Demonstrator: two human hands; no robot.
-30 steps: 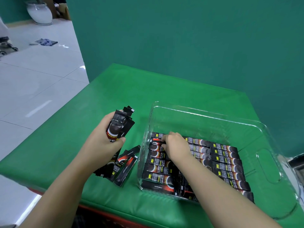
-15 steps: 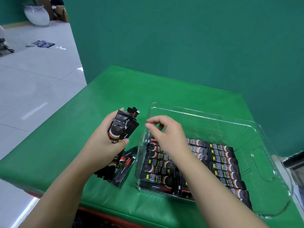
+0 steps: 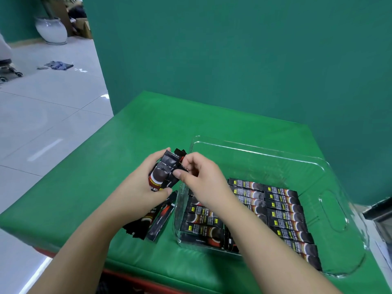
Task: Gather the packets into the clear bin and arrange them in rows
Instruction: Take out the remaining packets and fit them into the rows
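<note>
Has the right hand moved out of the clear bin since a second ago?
Yes. The right hand has lifted off the rows and crossed left over the clear bin's left wall to pinch a packet in the left hand's bundle.

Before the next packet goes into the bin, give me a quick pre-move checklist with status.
1. Left hand grips the bunch of packets: ok.
2. Right hand pinches one packet off the bunch: fingers are on it, single or not cannot tell.
3. Clear bin has free floor at the far side: ok.
4. Rows in the bin lie straight: ok.
5. Loose packets on the green table gathered: not ok.
</note>
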